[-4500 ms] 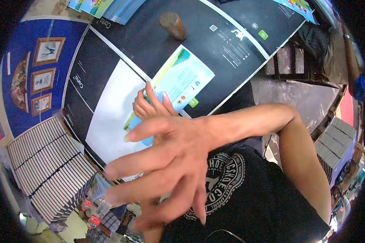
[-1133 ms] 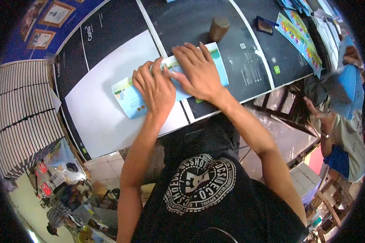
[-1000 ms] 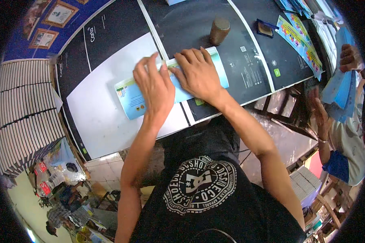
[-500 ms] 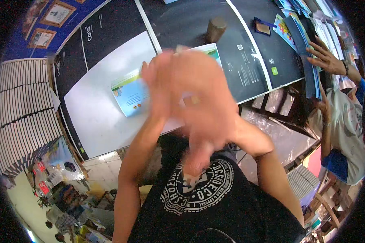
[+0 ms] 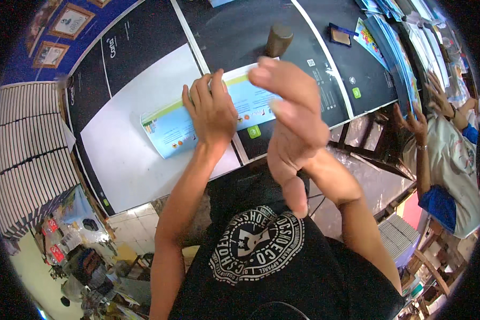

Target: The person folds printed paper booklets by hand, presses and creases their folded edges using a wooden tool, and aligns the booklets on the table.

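Observation:
A light-blue printed paper piece point(image 5: 178, 125), a sheet or thin booklet with a green and yellow border, lies slanted across the white board and a black panel. My left hand point(image 5: 213, 109) rests flat on its middle, fingers spread towards its far edge. Raised nearer the camera is my right hand point(image 5: 298, 122), its fingers bent and apart, the thumb pointing down. Nothing shows in its grasp, and it covers the right end of the paper. Beyond it a dark brown cylindrical block point(image 5: 279, 40) stands on the black tabletop.
The white board point(image 5: 112, 152) covers the table's left part. A small dark blue frame-like item point(image 5: 341, 35) lies far right, beside a stack of blue printed papers point(image 5: 392, 50). A co-worker's hands point(image 5: 414, 124) are at that stack. Tall piles of bound blocks point(image 5: 29, 144) stand left.
My right hand has moved right, away from over the paper and my left hand. My left hand now shows plainly on the paper. The co-worker's hands have shifted at the stack's near end.

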`<state>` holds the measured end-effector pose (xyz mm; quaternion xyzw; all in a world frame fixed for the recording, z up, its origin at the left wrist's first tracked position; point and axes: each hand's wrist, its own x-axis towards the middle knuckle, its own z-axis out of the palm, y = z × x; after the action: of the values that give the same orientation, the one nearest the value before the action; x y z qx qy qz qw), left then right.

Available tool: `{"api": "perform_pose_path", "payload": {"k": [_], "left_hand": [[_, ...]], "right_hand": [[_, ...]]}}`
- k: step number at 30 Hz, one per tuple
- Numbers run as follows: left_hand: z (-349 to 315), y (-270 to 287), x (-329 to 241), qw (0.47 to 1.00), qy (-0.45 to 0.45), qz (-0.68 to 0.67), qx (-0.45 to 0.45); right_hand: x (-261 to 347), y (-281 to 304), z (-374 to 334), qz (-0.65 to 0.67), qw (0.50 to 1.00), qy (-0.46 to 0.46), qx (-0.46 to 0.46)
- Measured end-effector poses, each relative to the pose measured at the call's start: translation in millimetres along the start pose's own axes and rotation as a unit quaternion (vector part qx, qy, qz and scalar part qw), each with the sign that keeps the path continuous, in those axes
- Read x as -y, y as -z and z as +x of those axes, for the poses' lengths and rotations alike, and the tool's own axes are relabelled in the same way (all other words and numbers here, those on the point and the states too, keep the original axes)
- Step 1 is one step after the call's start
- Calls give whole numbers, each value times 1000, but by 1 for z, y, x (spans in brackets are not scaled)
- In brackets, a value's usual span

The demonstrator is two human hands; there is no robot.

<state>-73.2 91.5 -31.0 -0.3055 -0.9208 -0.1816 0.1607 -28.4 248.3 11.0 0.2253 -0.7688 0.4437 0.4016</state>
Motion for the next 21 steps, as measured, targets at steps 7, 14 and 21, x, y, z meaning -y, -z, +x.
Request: {"api": "perform_pose_path", "payload": {"k": [7,14,21], "left_hand": [[1,-1,-3,999,26,-18,-19],[1,2,-5,999,-6,-22,-43],[4,-4,-7,999,-17,-10,-32]], "right_hand": [[-42,8,-36,-25,993,-104,43],[-47,42,28,-154,949,-81,-264],[-80,35,34,-74,919,-348,-172]]}}
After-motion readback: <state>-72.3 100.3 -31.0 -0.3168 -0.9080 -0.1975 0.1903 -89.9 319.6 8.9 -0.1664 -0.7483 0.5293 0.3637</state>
